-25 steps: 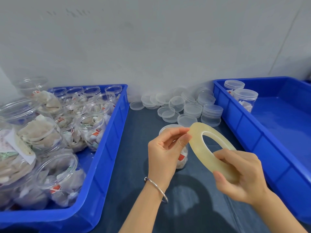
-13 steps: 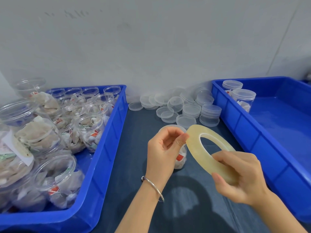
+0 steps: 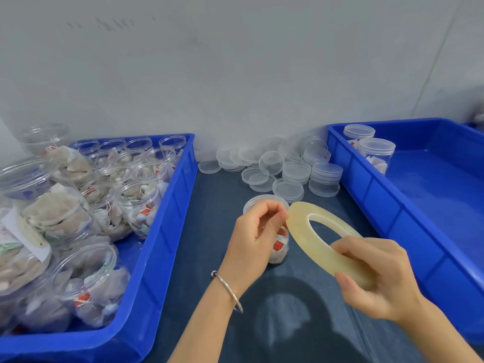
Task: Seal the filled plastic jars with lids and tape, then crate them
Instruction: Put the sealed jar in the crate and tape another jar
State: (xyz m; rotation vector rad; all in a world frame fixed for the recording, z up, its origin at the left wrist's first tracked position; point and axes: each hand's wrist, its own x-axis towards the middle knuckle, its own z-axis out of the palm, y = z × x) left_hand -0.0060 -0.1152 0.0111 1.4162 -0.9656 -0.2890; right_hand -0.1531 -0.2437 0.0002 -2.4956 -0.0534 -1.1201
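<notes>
Your right hand (image 3: 377,279) grips the tape roll (image 3: 314,237) just right of the lidded jar (image 3: 277,247), while your left hand (image 3: 255,237) pinches at the roll's far edge.

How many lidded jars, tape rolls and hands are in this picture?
Lidded jars: 3. Two stand in the right crate and one on the table behind the left hand.
Tape roll: 1, gripped by the right hand.
Hands: 2
Total: 6
</notes>
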